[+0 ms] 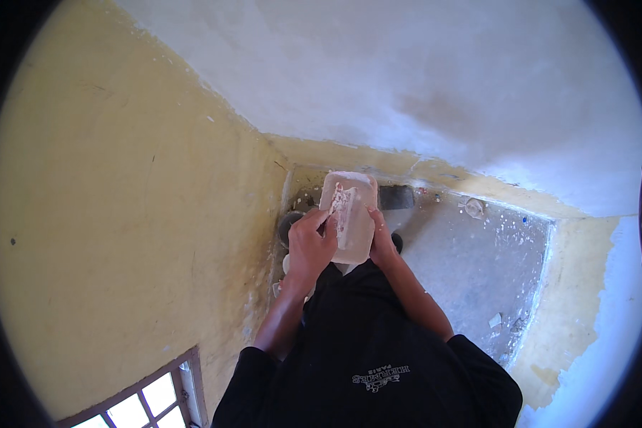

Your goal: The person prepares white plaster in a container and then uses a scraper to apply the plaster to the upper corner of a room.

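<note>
My right hand (382, 239) holds a pale rectangular tray (353, 232) from its right edge, in front of my chest. A streak of pinkish-white paste (340, 203) lies on the tray's upper left part. My left hand (311, 246) is closed around a small scraper blade (329, 222) that presses onto the tray near the paste; most of the tool is hidden by my fingers. Both forearms rise from my black shirt at the bottom of the view.
A yellow wall (135, 214) fills the left side, and a wall with a white plastered patch (406, 78) lies ahead. Below is a grey concrete floor (471, 264) with splatter, a dark block (396, 197), round containers (290, 225) in the corner, and a window (150, 396) at lower left.
</note>
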The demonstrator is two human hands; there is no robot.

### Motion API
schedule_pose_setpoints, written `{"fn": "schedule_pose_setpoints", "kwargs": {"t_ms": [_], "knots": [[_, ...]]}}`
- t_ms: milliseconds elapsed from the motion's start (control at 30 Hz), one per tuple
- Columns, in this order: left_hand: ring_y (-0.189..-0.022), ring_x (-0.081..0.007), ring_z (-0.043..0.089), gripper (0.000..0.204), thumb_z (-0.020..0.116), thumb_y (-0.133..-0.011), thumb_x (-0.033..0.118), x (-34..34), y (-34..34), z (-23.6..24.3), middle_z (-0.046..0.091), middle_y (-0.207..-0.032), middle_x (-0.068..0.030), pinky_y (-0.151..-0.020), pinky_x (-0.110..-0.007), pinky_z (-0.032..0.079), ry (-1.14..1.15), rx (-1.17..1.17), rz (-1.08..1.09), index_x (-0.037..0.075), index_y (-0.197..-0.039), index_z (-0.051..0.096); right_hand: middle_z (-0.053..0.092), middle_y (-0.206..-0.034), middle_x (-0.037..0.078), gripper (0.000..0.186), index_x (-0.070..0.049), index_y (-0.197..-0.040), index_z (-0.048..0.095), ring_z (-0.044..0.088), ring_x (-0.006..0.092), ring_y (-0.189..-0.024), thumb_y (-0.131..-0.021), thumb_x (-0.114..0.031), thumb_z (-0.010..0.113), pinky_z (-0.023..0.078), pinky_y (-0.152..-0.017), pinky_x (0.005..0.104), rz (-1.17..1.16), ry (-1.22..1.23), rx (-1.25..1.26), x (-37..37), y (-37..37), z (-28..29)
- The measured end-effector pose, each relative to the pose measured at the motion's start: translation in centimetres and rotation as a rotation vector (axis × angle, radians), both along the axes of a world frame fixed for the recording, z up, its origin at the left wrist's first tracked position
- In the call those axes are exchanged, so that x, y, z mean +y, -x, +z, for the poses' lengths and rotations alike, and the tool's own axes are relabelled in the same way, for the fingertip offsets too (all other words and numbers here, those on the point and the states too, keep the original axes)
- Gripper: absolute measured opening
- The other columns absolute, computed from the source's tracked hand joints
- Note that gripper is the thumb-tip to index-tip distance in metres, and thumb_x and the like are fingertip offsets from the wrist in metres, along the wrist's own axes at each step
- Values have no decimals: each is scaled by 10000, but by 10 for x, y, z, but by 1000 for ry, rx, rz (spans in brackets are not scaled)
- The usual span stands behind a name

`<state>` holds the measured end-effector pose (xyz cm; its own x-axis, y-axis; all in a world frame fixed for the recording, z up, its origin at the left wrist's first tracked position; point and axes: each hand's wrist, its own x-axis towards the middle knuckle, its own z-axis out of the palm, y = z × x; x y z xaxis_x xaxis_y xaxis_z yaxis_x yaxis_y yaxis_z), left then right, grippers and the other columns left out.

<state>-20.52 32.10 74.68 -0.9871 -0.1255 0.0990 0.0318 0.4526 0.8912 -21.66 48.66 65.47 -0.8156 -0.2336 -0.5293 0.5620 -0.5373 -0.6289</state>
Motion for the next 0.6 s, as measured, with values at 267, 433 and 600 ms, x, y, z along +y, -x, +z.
{"fn": "schedule_pose_setpoints", "kwargs": {"t_ms": [267,433,600], "knots": [[-689,-398,603,119,634,-845,83,11,-1,-25,603,-752,-187,-627,-449,471,146,23,-63,-28,-803,621,564,-1262,120,474,-74,-1362,436,577,241,-1162,-988,-364,447,472,-998,398,22,94,30,-2,5,-1],[-742,-397,624,101,627,-847,92,9,-3,-15,619,-806,-186,-668,-463,506,294,-79,8,-6,-842,651,583,-1243,121,477,-65,-1355,450,588,246,-1148,-991,-373,430,465,-1005,396,-17,100,-72,1,7,5],[-757,-304,635,138,653,-843,85,13,-22,5,624,-839,-133,-621,-408,526,481,272,-76,13,-959,668,589,-1233,121,469,-56,-1337,460,598,247,-1125,-993,-372,421,475,-983,397,-32,137,-55,0,8,-7]]}}
